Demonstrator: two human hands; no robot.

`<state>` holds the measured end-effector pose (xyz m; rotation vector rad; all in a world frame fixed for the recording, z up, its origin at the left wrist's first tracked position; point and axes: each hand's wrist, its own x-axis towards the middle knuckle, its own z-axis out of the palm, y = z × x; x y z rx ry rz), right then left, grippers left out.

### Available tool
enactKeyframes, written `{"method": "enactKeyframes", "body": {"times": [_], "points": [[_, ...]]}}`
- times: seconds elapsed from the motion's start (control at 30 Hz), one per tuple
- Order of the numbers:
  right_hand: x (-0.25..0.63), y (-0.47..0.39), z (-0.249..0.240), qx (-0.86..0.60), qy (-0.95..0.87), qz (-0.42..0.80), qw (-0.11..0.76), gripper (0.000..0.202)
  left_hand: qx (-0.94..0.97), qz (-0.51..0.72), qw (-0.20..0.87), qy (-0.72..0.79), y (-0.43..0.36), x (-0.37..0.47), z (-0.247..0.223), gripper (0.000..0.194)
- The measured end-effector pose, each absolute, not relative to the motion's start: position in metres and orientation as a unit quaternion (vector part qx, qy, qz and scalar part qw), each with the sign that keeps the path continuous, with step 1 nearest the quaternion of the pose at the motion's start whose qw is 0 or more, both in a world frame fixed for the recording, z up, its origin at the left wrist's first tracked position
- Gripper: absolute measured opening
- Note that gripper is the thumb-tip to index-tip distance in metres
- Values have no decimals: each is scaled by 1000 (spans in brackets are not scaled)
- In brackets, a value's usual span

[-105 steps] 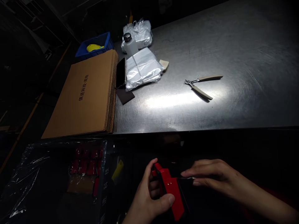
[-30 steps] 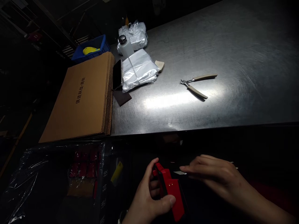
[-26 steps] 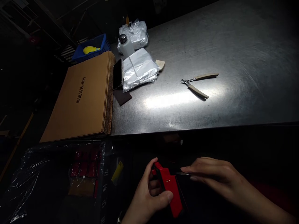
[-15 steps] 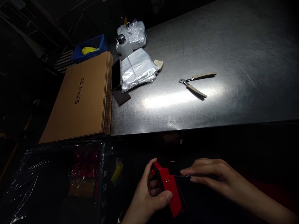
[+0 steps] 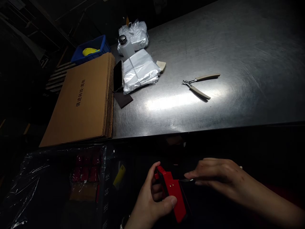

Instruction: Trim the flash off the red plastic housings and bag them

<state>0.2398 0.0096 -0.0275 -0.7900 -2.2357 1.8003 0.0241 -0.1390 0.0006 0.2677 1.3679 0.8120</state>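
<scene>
Here is the red part [image 5: 176,197], held in the air below the near edge of the metal table [image 5: 238,105], and the left hand [image 5: 151,206] has it firmly: thumb [image 5: 168,204] pressed flat on the broad red face, fingers curled round the far side, the grip only as wide as the part between them. Over to the right hand [image 5: 218,178], thumb and forefinger nearly together, pinching a slim blade [image 5: 187,180]! Its tip points left, right at the upper edge of the red part, though whether it touches is too dark to call.

Down on the left, a dark crate [image 5: 106,194] lined with clear plastic [image 5: 28,165], white characters printed along its side. Inside, wrapped red pieces [image 5: 84,173] sit in two rows, with a brown board [image 5: 83,191] just below. At the back, a blue bin [image 5: 103,44] holds a yellow object [image 5: 90,51].

And what a look at that red part: bright, with a stepped outline, two small pale spots on its face, a dark side turned left, and the whole thing tilted, its lower end leaning right.
</scene>
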Motion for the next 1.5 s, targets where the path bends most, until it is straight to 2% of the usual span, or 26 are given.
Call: {"method": "enactKeyframes", "body": {"times": [0.13, 0.23, 0.53, 1.17, 1.5], "points": [[239, 5, -27, -262, -774, 559, 136, 27, 124, 366, 694, 608, -139, 24, 0, 107], [238, 4, -25, -273, -758, 573, 154, 27, 123, 378, 690, 605, -140, 24, -3, 107], [239, 4, -25, -286, -713, 636, 72, 23, 118, 372, 686, 614, -141, 24, -2, 107], [235, 11, -21, -273, -718, 639, 40, 25, 117, 371, 690, 611, -141, 25, 1, 106], [237, 3, -27, -288, -748, 593, 84, 24, 133, 362, 687, 616, -144, 25, -5, 107]]}}
